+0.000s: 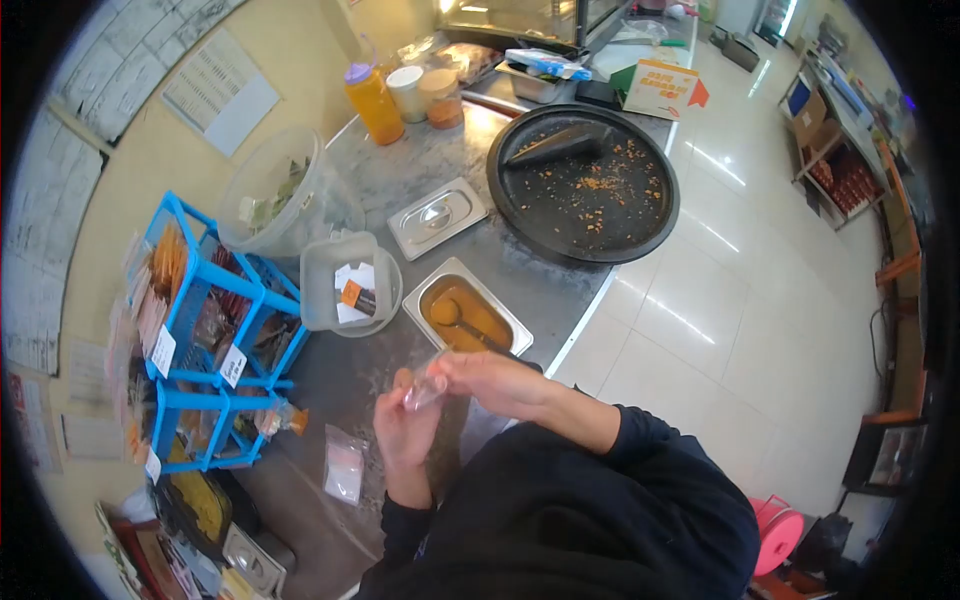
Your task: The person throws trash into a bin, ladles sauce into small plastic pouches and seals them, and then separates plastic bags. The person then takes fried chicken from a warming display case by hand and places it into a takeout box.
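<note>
Between my two hands is a small clear plastic bag (426, 390), pinched at its edges. My left hand (402, 432) grips it from the lower left, and my right hand (490, 382) has its fingers closed on the upper right side. Just beyond them stands a steel pan (424, 309) of orange-brown sauce, with a dark-handled ladle (446, 312) resting in it. On the counter left of my left hand lies a packet of clear plastic bags (344, 465). The pan's steel lid (437, 217) lies flat farther back.
A large round black tray (640, 245) with crumbs and a dark scoop-like piece sits at the counter's right edge. Blue stacked baskets (205, 375) of packets stand left. Clear tubs (318, 262), an orange squeeze bottle (375, 108) and lidded jars (441, 98) line the wall side.
</note>
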Demonstrator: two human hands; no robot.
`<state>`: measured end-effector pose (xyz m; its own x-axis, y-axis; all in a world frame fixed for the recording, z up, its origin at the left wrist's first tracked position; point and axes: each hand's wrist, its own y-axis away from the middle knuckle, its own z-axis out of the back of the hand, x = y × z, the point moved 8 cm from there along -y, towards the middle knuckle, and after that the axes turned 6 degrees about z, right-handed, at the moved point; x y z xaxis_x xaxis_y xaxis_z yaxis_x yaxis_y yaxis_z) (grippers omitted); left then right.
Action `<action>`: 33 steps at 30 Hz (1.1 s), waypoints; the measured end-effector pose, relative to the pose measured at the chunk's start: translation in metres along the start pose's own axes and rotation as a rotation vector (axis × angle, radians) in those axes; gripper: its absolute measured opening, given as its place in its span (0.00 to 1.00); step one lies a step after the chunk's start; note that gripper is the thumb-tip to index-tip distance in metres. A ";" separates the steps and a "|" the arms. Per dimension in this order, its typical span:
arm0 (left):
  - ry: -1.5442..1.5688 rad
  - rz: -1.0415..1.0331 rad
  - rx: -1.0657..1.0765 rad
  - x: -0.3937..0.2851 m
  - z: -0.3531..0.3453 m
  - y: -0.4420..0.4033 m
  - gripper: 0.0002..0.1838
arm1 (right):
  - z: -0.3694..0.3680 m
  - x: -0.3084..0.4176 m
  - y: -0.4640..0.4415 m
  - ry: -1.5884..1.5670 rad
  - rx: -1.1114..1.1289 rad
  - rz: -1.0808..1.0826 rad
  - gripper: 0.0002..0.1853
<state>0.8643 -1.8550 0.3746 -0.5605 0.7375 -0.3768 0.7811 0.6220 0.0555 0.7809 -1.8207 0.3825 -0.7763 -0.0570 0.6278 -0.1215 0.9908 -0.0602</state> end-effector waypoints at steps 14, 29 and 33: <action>-2.004 -0.946 -0.686 -0.025 -0.056 0.052 0.13 | 0.000 0.024 -0.012 1.205 -0.245 0.361 0.11; -1.836 -0.181 -0.305 0.024 -0.004 0.033 0.28 | -0.006 0.059 0.039 1.367 -0.241 0.320 0.26; -1.595 -0.111 -0.454 0.016 0.015 0.031 0.29 | 0.053 0.070 0.093 1.564 -0.616 0.029 0.35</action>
<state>0.8837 -1.8283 0.3566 0.4459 -0.1272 -0.8860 0.4603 0.8815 0.1051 0.6828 -1.7390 0.3795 0.5897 -0.2453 0.7694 0.4180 0.9079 -0.0309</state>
